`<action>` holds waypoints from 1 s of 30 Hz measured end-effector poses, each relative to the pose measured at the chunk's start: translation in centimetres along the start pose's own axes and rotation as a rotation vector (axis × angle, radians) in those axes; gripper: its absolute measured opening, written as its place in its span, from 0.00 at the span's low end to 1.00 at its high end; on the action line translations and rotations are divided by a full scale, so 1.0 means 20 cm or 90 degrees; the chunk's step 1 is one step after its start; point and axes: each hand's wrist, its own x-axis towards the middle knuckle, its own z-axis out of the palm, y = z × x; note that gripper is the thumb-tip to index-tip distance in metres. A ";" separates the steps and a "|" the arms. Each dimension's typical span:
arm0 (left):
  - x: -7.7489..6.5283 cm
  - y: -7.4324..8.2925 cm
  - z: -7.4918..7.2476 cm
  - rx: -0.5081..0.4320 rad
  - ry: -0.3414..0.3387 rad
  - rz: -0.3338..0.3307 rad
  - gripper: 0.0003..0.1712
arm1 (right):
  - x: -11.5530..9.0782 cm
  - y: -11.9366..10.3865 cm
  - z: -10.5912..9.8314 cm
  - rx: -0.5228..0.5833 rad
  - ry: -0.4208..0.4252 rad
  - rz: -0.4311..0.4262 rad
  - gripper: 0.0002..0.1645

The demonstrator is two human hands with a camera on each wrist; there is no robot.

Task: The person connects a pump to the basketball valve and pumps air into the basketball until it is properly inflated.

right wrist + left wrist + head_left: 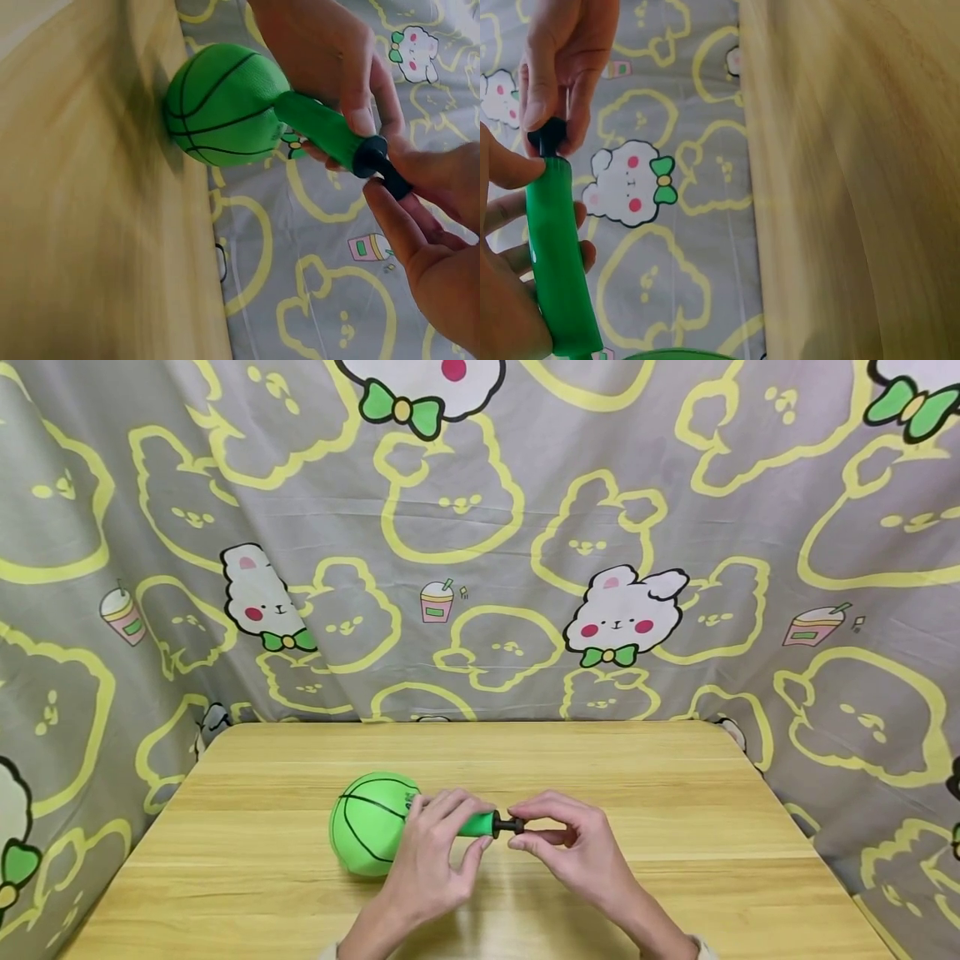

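A green ball (pixel 367 827) with black basketball lines sits on the table, left of both hands. My left hand (pixel 435 852) grips the green barrel of a small hand pump (pixel 557 255), its fingers curled round it. The pump's far end meets the ball in the right wrist view (pixel 319 129); the exact joint is hidden. With thumb and fingertips my right hand (pixel 573 843) pinches the pump's black handle (pixel 516 826). A short length of dark rod shows between handle and barrel.
The light wood table (pixel 675 777) lies under the hands and ball. Behind it and at both sides hangs a grey curtain (pixel 510 585) printed with yellow outlines, white rabbits and pink cups.
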 end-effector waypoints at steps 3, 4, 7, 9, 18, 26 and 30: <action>0.00 0.00 -0.01 -0.008 -0.014 -0.003 0.17 | 0.01 -0.02 -0.02 0.008 -0.019 0.013 0.18; 0.00 0.00 -0.01 -0.010 -0.016 -0.002 0.17 | 0.01 -0.02 -0.04 0.009 -0.024 0.019 0.18; 0.01 -0.01 -0.02 -0.018 -0.019 -0.009 0.17 | 0.01 -0.05 -0.07 0.007 -0.033 0.038 0.17; 0.01 -0.02 -0.02 -0.023 -0.016 -0.014 0.16 | 0.01 -0.06 -0.10 0.002 -0.037 0.046 0.17; 0.02 -0.04 -0.04 -0.032 0.001 -0.029 0.16 | 0.02 -0.11 -0.20 -0.021 -0.047 0.068 0.18; 0.02 -0.07 -0.05 -0.024 0.020 -0.036 0.16 | 0.03 -0.15 -0.30 -0.029 -0.056 0.079 0.18; 0.02 -0.08 -0.06 -0.026 0.029 -0.037 0.16 | 0.02 -0.17 -0.34 -0.038 -0.058 0.072 0.19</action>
